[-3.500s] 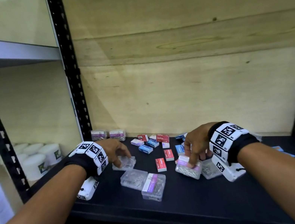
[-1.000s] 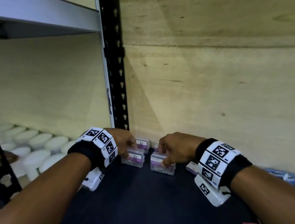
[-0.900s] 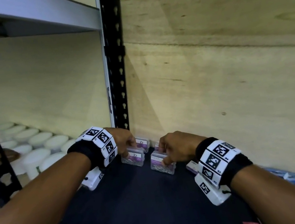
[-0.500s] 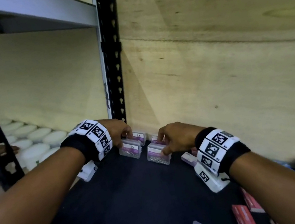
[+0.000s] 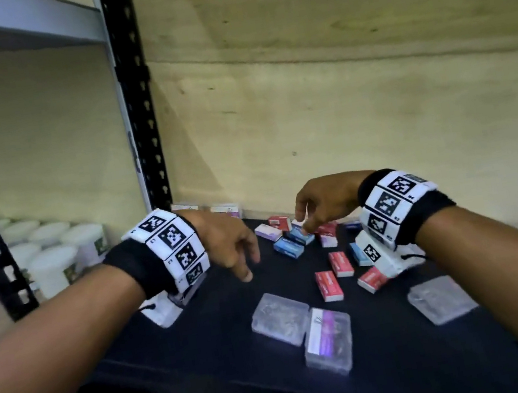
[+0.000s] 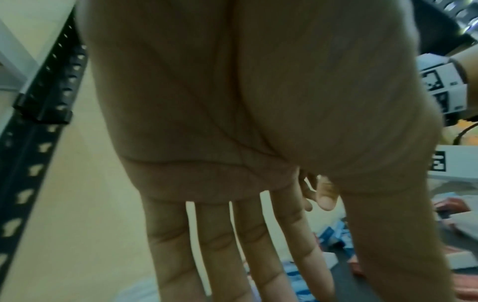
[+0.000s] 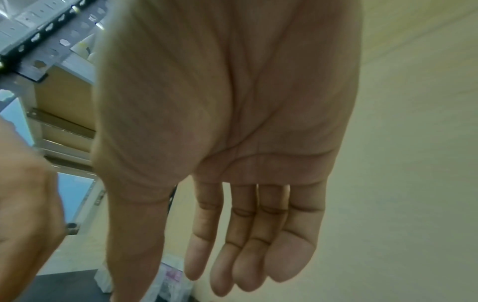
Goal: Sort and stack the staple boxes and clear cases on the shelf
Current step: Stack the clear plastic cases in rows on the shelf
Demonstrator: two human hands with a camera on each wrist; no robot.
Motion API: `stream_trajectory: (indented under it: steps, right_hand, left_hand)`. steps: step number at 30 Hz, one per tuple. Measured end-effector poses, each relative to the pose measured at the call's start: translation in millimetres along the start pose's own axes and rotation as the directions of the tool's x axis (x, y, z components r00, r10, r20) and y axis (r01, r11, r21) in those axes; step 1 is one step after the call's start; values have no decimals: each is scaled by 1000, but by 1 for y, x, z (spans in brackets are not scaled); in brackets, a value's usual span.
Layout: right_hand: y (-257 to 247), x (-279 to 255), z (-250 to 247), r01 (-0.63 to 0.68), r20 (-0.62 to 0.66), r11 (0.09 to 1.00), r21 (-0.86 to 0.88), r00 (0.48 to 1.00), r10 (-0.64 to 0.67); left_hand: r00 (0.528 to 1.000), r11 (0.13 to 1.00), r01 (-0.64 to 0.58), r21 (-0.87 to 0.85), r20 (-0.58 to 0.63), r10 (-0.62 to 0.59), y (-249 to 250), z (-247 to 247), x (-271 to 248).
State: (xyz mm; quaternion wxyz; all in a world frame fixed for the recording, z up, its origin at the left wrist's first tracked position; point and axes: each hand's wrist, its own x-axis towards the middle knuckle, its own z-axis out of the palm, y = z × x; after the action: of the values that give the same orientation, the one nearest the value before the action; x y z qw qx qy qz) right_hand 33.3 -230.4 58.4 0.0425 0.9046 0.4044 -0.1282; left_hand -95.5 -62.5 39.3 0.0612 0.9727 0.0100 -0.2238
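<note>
Small red staple boxes (image 5: 328, 285) and blue staple boxes (image 5: 289, 247) lie scattered on the black shelf (image 5: 207, 344). Near the front edge sit a plain clear case (image 5: 281, 322), a purple-labelled clear case (image 5: 328, 340) touching it, and another clear case (image 5: 442, 299) to the right. Two more labelled cases (image 5: 227, 209) stand against the back wall. My left hand (image 5: 246, 268) hangs above bare shelf, fingers relaxed and holding nothing. My right hand (image 5: 304, 223) hovers over a blue box (image 5: 301, 236), its fingers (image 7: 245, 255) straight and holding nothing.
A black perforated upright (image 5: 137, 113) rises at the back left, with a grey shelf board (image 5: 13, 28) overhead. White jars (image 5: 55, 263) fill the neighbouring bay on the left. A plywood wall (image 5: 337, 96) closes the back.
Both hands have let go of the labelled clear cases at the back left corner and moved right, out over the scattered staple boxes. The view has swung right with them.
</note>
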Motion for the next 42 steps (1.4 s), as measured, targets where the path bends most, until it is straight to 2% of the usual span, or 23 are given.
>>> stream_trajectory:
  steps: [4, 9, 13, 20, 23, 33, 42]
  right_hand:
    - [28, -37, 13, -88, 19, 996, 3, 996, 88]
    - [52, -68, 30, -169, 72, 985, 44, 984, 165]
    - [46, -85, 42, -124, 148, 990, 73, 983, 112]
    - [8, -96, 52, -11, 226, 981, 193, 974, -33]
    - [-6, -96, 55, 24, 255, 983, 183, 964, -71]
    - [-36, -86, 66, 71, 321, 976, 204, 937, -135]
    - [-38, -90, 64, 42, 338, 990, 133, 937, -85]
  left_hand:
    - [996, 997, -68, -25, 59, 69, 35, 18, 2]
    - [989, 996, -78, -51, 119, 84, 49, 28, 2]
    - [987, 989, -78, -122, 130, 94, 50, 32, -2]
    - [989, 991, -66, -116, 122, 81, 51, 39, -9]
    - [991, 989, -62, -136, 109, 77, 48, 41, -12]
    - [995, 965, 14, -262, 98, 13, 19, 41, -31]
    - [996, 944, 67, -324, 73, -46, 9, 43, -33]
